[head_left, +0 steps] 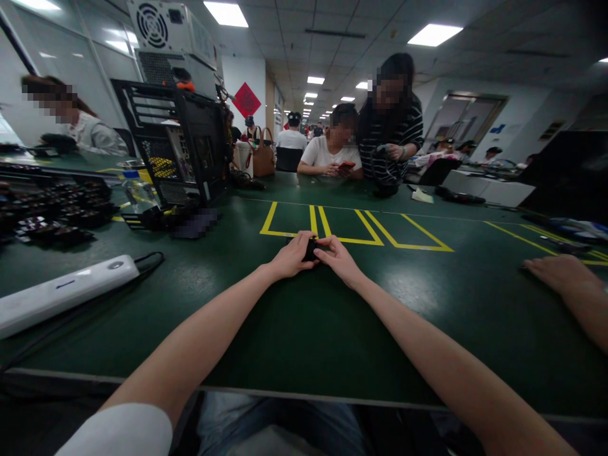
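Both of my arms reach forward over a green tabletop [304, 335]. Between my hands is a small black object [311, 248], mostly covered by fingers, so its kind does not show. My left hand [293, 256] wraps around it from the left, fingers curled over its top. From the right, my right hand [335, 256] pinches its edge with thumb and fingers. The object is low over the table, just in front of the yellow tape lines [323, 221]; whether it touches the surface I cannot tell.
On the left lie a white power strip [71, 291] with a black cable and a pile of black parts [61, 209]. An open black computer case [185, 145] stands behind a clear bottle [139, 193]. A co-worker's hand [565, 272] rests at the right. Two people are across the table.
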Motion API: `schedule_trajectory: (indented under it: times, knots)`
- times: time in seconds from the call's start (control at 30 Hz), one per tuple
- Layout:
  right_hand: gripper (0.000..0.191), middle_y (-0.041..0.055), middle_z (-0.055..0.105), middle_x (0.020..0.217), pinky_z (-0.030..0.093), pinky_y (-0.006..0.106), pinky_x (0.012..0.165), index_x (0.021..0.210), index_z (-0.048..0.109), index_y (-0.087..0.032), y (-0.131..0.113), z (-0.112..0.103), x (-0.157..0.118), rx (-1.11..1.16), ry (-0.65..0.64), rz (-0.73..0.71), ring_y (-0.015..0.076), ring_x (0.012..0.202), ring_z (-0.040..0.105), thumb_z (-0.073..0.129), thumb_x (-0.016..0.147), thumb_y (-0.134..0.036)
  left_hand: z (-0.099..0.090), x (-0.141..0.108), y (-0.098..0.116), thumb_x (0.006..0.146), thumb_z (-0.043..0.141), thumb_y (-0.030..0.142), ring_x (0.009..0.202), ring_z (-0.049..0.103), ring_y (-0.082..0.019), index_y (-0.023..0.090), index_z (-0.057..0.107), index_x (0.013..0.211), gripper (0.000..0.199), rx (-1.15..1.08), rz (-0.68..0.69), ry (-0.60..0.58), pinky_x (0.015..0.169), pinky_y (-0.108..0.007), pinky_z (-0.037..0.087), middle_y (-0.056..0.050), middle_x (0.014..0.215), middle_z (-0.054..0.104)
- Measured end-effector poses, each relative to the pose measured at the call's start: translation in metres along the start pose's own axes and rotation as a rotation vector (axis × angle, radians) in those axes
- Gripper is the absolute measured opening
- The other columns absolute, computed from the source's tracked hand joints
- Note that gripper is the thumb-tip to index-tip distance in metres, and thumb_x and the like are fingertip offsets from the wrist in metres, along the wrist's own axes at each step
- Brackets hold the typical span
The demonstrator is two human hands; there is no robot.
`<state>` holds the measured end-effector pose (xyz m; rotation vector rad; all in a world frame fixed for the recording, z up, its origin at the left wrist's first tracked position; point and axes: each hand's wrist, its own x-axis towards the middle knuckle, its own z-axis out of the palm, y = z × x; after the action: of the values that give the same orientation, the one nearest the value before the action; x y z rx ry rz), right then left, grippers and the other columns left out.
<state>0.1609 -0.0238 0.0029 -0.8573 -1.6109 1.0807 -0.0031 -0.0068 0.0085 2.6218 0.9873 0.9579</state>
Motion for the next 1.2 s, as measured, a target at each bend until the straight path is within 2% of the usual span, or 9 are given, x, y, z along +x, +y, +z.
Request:
schedule_trajectory:
  times: [0.17,0.27,0.37,0.67,0.9,1.2]
  knots:
    - [0.025,0.0021,0.052,0.097,0.044,0.034,0.084,0.090,0.048,-0.021,-0.0005,0.0017,0.0025,-0.023,0.022,-0.030,0.0156,0.094,0.053,0.059,0.068,-0.023,0.0022,0.0005,-0.0016,0.068,0.057,0.028,0.102,0.045,-0.024,0.020,0.027,0.114,0.056,0.010,0.007,0.011,0.080,-0.040,0.045,-0.009,0.113,0.037]
    - [0.031,0.0039,0.052,0.103,0.041,0.037,0.089,0.097,0.049,-0.021,0.0001,0.0002,0.0033,-0.052,0.029,0.008,0.0173,0.100,0.050,0.060,0.068,-0.024,0.0028,0.0004,-0.0019,0.068,0.058,0.028,0.102,0.045,-0.024,0.020,0.027,0.114,0.056,0.015,-0.005,0.016,0.081,-0.040,0.044,-0.009,0.113,0.037]
    - [0.035,0.0042,0.051,0.106,0.040,0.038,0.089,0.100,0.049,-0.021,0.0024,-0.0020,0.0031,-0.034,-0.004,0.027,0.0179,0.099,0.052,0.060,0.068,-0.025,0.0024,0.0001,-0.0016,0.068,0.058,0.028,0.101,0.045,-0.023,0.021,0.027,0.114,0.056,0.011,-0.005,0.009,0.079,-0.039,0.045,-0.008,0.114,0.037]
    - [0.027,0.0019,0.053,0.099,0.043,0.036,0.086,0.089,0.049,-0.021,0.0019,-0.0019,0.0020,0.032,0.001,-0.008,0.0152,0.091,0.055,0.062,0.066,-0.025,0.0028,0.0011,-0.0016,0.068,0.057,0.029,0.102,0.044,-0.023,0.020,0.027,0.114,0.056,0.017,0.016,0.025,0.081,-0.039,0.044,-0.008,0.112,0.038]
    - [0.036,0.0044,0.050,0.109,0.042,0.038,0.088,0.101,0.048,-0.022,-0.0014,-0.0027,0.0008,0.017,-0.017,0.031,0.0178,0.100,0.052,0.061,0.067,-0.023,0.0004,0.0003,0.0003,0.069,0.057,0.028,0.099,0.046,-0.023,0.020,0.029,0.113,0.053,0.000,0.006,0.013,0.077,-0.039,0.046,-0.008,0.111,0.038]
    - [0.023,0.0013,0.054,0.095,0.042,0.037,0.088,0.085,0.052,-0.020,0.0045,-0.0020,0.0031,0.046,0.027,-0.027,0.0147,0.089,0.056,0.063,0.065,-0.024,0.0034,0.0013,-0.0015,0.068,0.058,0.029,0.103,0.044,-0.024,0.020,0.028,0.114,0.055,0.010,0.019,0.031,0.083,-0.040,0.043,-0.008,0.112,0.037]
